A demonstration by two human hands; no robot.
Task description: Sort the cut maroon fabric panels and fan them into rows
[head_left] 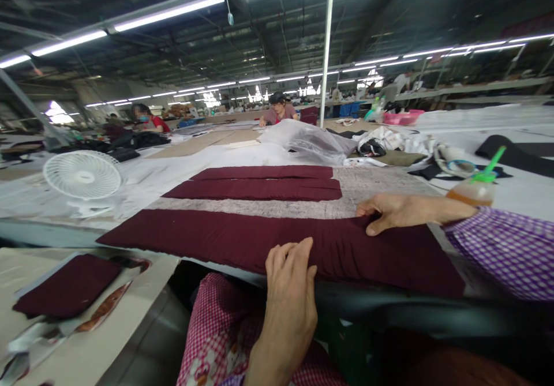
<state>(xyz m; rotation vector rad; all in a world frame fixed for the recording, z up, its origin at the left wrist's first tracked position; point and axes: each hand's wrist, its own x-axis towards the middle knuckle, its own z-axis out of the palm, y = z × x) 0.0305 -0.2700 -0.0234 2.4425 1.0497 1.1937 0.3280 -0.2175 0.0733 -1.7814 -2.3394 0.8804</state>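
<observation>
Along the near edge of the worktop (142, 173), head view: one long maroon panel (208, 236), laid lengthwise, smooth at its left end, creased in folds between the hands.

Left hand (291, 288): partly open, fingers close together and lightly bent, thumb beside them; at the panel's near edge, right of its middle. Nothing is seen in its grasp; whether the fingertips press the fabric, cannot tell.

Right hand (385, 212): partly open, reaching in from the right in a purple checked sleeve (506, 247); fingers curled at the panel's far edge, thumb apart from them, over the fabric. Whether a fold is pinched, cannot tell.

Beyond the panel: two narrower maroon strips (259, 188), side by side, on a mottled grey sheet (367, 181) that also shows between them and the panel.

Toward the left end of the worktop: one white fan (82, 174). Behind the strips: one clear plastic bag (309, 139), crumpled. Beyond the right sleeve: one amber drink (474, 191) with a green straw. Farther back, to the right: one pink basin (403, 117).

At lower left, on a separate pale surface (116, 334): one maroon fabric bundle (69, 287).

Across the worktop: one person (281, 111), head lowered; another in red (158, 123), farther left.
</observation>
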